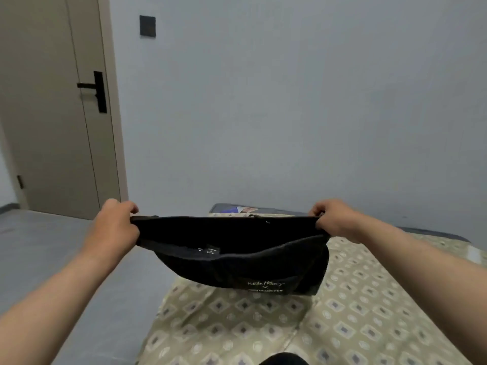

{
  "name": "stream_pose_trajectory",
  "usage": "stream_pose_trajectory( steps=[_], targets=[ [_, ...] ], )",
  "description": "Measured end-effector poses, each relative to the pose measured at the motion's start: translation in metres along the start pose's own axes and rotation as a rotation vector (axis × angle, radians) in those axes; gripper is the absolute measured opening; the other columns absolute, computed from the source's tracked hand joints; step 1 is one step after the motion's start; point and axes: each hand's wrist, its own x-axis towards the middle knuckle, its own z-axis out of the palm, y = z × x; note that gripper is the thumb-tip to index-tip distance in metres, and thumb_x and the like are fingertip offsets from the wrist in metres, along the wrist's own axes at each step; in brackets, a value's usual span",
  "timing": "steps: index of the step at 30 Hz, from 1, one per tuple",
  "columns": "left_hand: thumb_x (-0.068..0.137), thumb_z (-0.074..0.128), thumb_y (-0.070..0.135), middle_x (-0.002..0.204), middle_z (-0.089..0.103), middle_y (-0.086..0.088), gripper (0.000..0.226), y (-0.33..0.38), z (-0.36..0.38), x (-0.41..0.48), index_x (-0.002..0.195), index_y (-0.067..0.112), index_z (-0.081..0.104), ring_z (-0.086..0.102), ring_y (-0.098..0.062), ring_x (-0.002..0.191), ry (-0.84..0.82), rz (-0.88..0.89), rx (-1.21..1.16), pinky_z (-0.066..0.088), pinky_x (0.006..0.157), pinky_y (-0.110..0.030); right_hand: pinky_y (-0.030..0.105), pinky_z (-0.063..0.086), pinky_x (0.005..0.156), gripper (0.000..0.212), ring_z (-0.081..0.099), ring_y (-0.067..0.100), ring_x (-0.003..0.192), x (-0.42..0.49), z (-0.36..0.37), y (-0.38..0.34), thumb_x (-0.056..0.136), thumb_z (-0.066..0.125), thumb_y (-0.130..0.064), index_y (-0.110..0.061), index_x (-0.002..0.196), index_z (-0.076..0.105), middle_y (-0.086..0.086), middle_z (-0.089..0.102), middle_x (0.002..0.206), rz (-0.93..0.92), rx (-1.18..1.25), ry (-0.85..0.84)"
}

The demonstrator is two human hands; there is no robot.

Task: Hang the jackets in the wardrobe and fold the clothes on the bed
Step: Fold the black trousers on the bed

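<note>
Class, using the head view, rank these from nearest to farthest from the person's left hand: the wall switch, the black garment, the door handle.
1. black garment: its left end is gripped in the left hand.
2. door handle: above, on the door at left.
3. wall switch: higher still, right of the door.

We see a plain pale grey wall (290, 101) in front of us, with a small dark switch plate (147, 26) high on it. At the left stands a closed beige door (47, 127) with a black handle (98, 90). The floor (52, 246) is grey. Low at the right lies a bed (222, 207) under a beige sheet (237, 325) with a diamond pattern; the light is soft and even
</note>
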Motion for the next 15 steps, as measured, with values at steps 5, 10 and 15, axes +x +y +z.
stream_pose_trajectory(
  steps=[5,10,15],
  targets=[
    [0.076,0.048,-0.003,0.095,0.063,-0.009,0.035,0.037,-0.054,0.051,0.097,0.015,0.069,0.057,-0.028,0.074,-0.047,-0.036,0.089,0.046,0.06,-0.034,0.029,0.055,0.059,0.041,0.063,0.024,0.089,0.018,-0.055,-0.04,0.079,0.044,0.003,-0.017,0.109,0.065,-0.001,0.059,0.106,-0.125,-0.123,0.165],
    [0.089,0.039,-0.013,0.085,0.059,-0.018,0.02,0.065,-0.089,0.087,0.087,-0.002,0.056,0.062,-0.03,0.068,-0.223,-0.372,-0.572,0.051,0.037,-0.028,0.048,0.062,0.067,0.02,0.071,0.041,0.076,0.02,-0.085,-0.076,0.1,0.046,-0.014,0.002,0.109,0.051,0.024,0.063,0.1,0.147,0.062,0.018],
    [0.071,0.039,-0.002,0.087,0.063,-0.014,0.024,0.079,-0.105,0.09,0.085,0.006,0.056,0.067,-0.026,0.079,-0.321,-0.602,-1.076,0.058,0.049,-0.033,0.039,0.057,0.045,0.03,0.068,0.035,0.07,0.019,-0.075,-0.096,0.108,0.035,-0.021,0.002,0.101,0.054,0.024,0.064,0.095,0.305,0.854,-0.112]
  ],
)
